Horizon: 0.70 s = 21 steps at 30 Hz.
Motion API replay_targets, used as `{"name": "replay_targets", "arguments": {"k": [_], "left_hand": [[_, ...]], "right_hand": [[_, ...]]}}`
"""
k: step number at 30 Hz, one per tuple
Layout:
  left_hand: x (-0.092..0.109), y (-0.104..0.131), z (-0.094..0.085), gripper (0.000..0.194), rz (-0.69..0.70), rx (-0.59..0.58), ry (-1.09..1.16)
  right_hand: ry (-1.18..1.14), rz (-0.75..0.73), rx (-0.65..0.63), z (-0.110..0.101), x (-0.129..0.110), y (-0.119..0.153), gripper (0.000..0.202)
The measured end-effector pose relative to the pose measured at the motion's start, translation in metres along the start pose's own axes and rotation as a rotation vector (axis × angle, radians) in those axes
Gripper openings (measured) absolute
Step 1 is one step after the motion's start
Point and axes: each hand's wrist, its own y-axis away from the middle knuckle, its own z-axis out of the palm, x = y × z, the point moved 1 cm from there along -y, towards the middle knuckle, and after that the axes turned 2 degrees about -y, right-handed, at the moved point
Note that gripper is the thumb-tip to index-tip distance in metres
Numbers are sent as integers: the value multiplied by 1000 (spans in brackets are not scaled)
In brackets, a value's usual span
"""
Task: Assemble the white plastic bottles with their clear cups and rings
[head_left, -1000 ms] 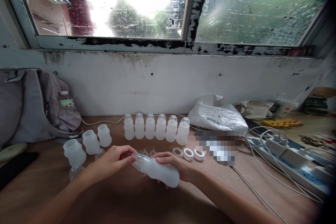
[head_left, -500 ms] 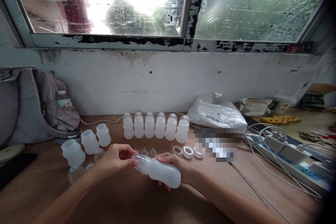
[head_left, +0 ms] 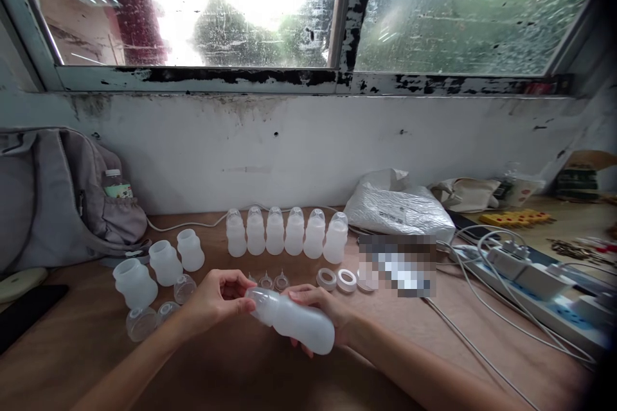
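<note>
Holding one frosted bottle (head_left: 306,326) tilted just over the near part of the tabletop (head_left: 385,340), the right hand (head_left: 324,313) has its fingers wrapped round the body, while the left hand (head_left: 216,302) pinches the end of the clear cap (head_left: 261,306) on it. Can't really make out the right palm, it's behind the bottle, and some of the left fingertips are hard to see too. There's a pixelated patch on the right covering most of some flat thing, so no clue what that is, and it blurs part of one ring as well. One teat is half hidden by the left fingers, and the backpack (head_left: 43,199) gets cut off at the left edge. OK, counts: six capped bottles (head_left: 275,231) upright in a row near the wall (head_left: 250,148), three open bottles (head_left: 165,263) standing off to the left, three loose caps (head_left: 141,324) near those, three teats (head_left: 282,280) that I can see, and three rings (head_left: 346,280) beside the patch. Also one silver bag (head_left: 400,209) and one power strip (head_left: 525,282), but the cables overlap too much to count.
</note>
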Motion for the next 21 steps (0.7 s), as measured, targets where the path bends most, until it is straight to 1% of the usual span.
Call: {"name": "replay_targets", "arguments": {"k": [3, 5, 7, 9, 12, 14, 16, 18, 21], "left_hand": [[-3, -1, 4, 31, 32, 16, 13], [0, 0, 6, 31, 67, 64, -15], [9, 3, 6, 29, 117, 130, -88], [23, 8, 1, 28, 178, 193, -179], [49, 19, -16, 29, 247, 307, -308], [65, 25, -33, 31, 267, 404, -373], [76, 27, -51, 35, 272, 486, -406], [81, 25, -69, 37, 257, 549, -453], [77, 12, -89, 33, 209, 616, -624]], "right_hand": [[15, -54, 21, 0, 3, -2, 35], [29, -118, 43, 4, 5, -3, 37], [46, -202, 70, 10, 8, -5, 38], [69, -298, 102, 16, 11, -7, 34], [123, -410, 155, 22, 17, -8, 28], [181, -428, 181, 22, 20, -8, 27], [259, -414, 191, 22, 22, -8, 28], [335, -396, 200, 23, 24, -7, 30], [407, -413, 252, 26, 26, -6, 35]]}}
